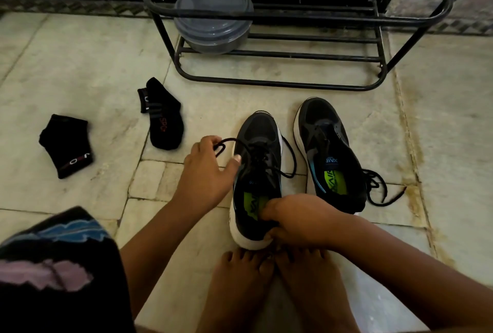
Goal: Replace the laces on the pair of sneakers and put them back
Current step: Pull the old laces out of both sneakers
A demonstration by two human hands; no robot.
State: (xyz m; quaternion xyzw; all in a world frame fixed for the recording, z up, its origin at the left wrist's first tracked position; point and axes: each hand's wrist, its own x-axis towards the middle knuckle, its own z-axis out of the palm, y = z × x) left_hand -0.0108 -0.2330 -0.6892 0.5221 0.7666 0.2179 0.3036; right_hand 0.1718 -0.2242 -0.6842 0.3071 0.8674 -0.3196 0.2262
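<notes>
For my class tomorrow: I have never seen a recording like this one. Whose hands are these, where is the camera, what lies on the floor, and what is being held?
There is no machine here. A person wears one camera on the head, so the single picture looks down at that person's own arms and bare feet.

On the tiled floor stand two dark sneakers. The left hand pinches a loop of black lace on the near sneaker, while the right hand holds that shoe by its heel opening. The other sneaker stands just to the right, untouched, its lace trailing loose on the floor.

Two black socks lie to the left. Behind is a black metal rack with a lidded grey container on its lower shelf.
</notes>
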